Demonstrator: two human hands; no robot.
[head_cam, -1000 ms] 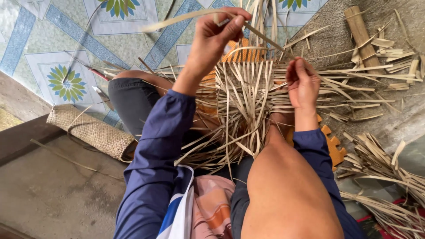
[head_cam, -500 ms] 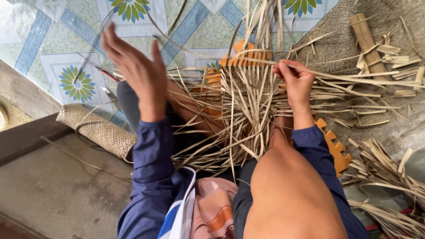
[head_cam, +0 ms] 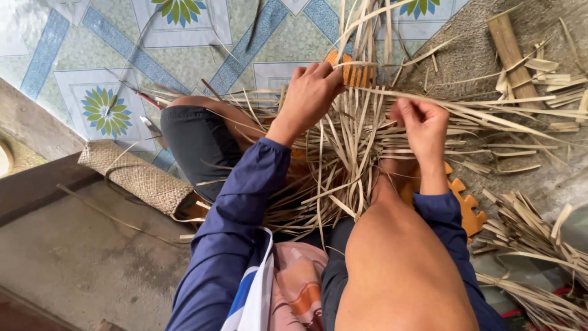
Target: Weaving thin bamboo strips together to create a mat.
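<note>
You wear a dark navy long-sleeved top whose sleeves (head_cam: 242,202) end at the wrists, leaving your left hand (head_cam: 309,95) and right hand (head_cam: 422,125) bare. Dark grey shorts (head_cam: 196,144) leave your knees uncovered. At lower centre of the frame hangs a cloth (head_cam: 285,288) in white, blue and pinkish orange.

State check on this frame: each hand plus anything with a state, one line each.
left hand: fingers curled down into the strips, gripping
right hand: pinching strips between thumb and fingers
woven strips: partly interlaced, loose ends fanning out
rolled mat: rolled up, lying on the floor
strip bundle: loose, unwoven, on the floor
</note>
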